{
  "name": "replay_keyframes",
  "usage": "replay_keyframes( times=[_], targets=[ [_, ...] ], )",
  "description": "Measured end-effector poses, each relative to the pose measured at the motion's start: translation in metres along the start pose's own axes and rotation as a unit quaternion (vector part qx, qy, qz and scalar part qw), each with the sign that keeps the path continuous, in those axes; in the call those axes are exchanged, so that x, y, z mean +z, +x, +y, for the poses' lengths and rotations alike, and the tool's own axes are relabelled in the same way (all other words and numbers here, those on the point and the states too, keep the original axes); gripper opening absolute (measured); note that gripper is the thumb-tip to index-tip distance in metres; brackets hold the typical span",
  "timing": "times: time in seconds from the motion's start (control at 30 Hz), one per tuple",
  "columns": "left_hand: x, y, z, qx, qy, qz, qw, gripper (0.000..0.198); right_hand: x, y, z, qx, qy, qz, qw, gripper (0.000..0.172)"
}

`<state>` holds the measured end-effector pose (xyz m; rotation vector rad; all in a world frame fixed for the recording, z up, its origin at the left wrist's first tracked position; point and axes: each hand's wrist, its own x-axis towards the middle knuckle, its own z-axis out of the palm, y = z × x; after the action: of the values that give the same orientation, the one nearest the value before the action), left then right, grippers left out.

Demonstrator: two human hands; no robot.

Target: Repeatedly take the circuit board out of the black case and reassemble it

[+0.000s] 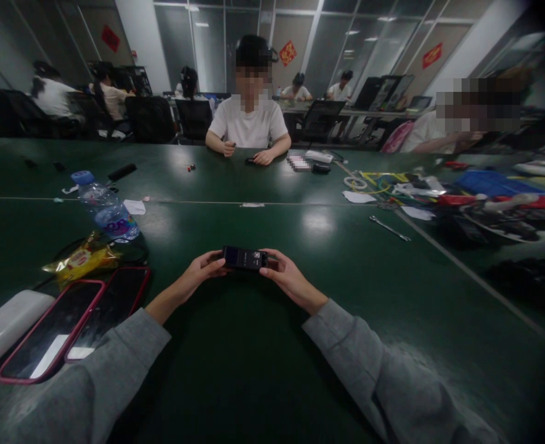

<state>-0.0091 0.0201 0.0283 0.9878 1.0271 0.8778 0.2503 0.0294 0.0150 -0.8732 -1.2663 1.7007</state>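
Observation:
Between my two hands is a small black handheld device [245, 258], held sideways above the green table [263, 345]. A dark screen takes up its left part, and white markings show on its right part; its exact kind I cannot make out. My left hand [203, 267] pinches the left end between thumb and fingers. At the other end, my right hand [282, 271] grips the device the same way, its thumb at the near edge. The fingertips behind the device are partly hidden.
Two red-edged phones [53, 333], a white power bank [11, 324], a yellow wrapper [81, 260] and a water bottle [108, 209] sit left. A wrench [389, 228] and tangled cables [393, 184] lie right. A person [249, 123] sits opposite, hands on the table.

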Motion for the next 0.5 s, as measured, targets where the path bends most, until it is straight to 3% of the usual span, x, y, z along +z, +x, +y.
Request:
replay_keyframes(
  times=[0.1,0.2,0.27,0.5],
  targets=[
    [0.000,0.000,-0.003,-0.013,-0.102,-0.021,0.994,0.049,0.000,0.000,0.001,-0.002,-0.008,-0.004,1.000,0.051],
    [0.006,-0.002,-0.008,-0.039,-0.195,-0.115,0.973,0.051,0.000,0.000,0.003,-0.006,-0.010,-0.006,1.000,0.051],
    [0.011,-0.004,-0.011,-0.056,-0.231,-0.142,0.961,0.054,0.000,0.001,0.003,-0.006,-0.016,-0.010,1.000,0.051],
    [0.015,-0.001,-0.022,-0.084,-0.320,-0.131,0.935,0.061,0.000,0.001,0.000,0.010,-0.031,-0.040,0.999,0.051]
  ],
)
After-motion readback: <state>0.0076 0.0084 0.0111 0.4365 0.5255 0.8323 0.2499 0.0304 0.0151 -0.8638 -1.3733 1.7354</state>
